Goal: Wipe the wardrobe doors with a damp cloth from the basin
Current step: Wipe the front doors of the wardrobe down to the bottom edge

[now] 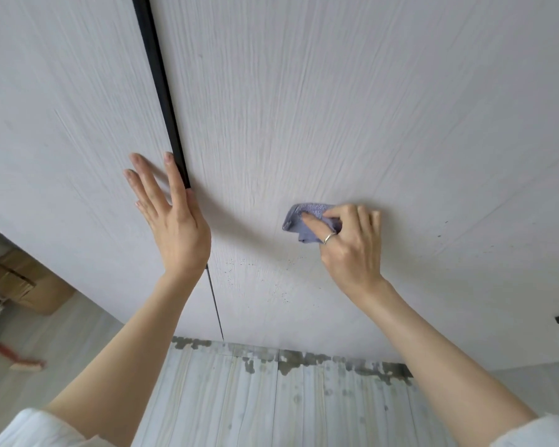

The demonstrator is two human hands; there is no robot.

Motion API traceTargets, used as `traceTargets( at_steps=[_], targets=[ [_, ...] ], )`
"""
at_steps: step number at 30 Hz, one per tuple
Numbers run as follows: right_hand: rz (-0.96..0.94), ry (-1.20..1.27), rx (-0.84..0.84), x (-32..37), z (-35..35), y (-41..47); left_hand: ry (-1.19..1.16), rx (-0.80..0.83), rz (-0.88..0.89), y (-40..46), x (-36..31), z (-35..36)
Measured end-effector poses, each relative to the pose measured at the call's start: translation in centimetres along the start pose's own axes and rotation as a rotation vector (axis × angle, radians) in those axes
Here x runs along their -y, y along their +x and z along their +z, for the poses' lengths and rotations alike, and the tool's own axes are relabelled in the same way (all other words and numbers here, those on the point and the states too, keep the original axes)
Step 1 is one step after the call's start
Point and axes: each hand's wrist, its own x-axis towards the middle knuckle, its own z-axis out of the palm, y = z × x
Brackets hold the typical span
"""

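Two white sleeves [29, 427] sit at the bottom, and bare arms reach up to the wardrobe doors [336, 108]. The left hand [171, 217] lies flat on the left door with its fingers straight and spread, right beside the black strip [162, 91] between the doors. The right hand [349, 246] has a ring [329, 237] and curls its fingers around a small purple cloth [304, 221], pressing it on the right door. Brown boxes [20, 285] sit on the floor [255, 398] at the left.
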Motion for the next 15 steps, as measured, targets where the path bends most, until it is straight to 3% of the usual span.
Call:
traceTargets(
  at_steps=[5, 7, 15],
  targets=[
    [-0.004, -0.1, 0.384, -0.7, 0.1, -6.8, 0.001, 0.004, 0.017, 0.0, 0.3, 0.1],
    [0.034, -0.125, 0.453, -1.3, -0.6, -7.4, 0.008, 0.013, 0.028, 0.0, 0.4, 0.0],
    [0.093, 0.006, 0.056, -1.7, -1.7, -1.6, 0.013, 0.004, 0.025, -0.3, 0.9, 0.2]
  ],
)
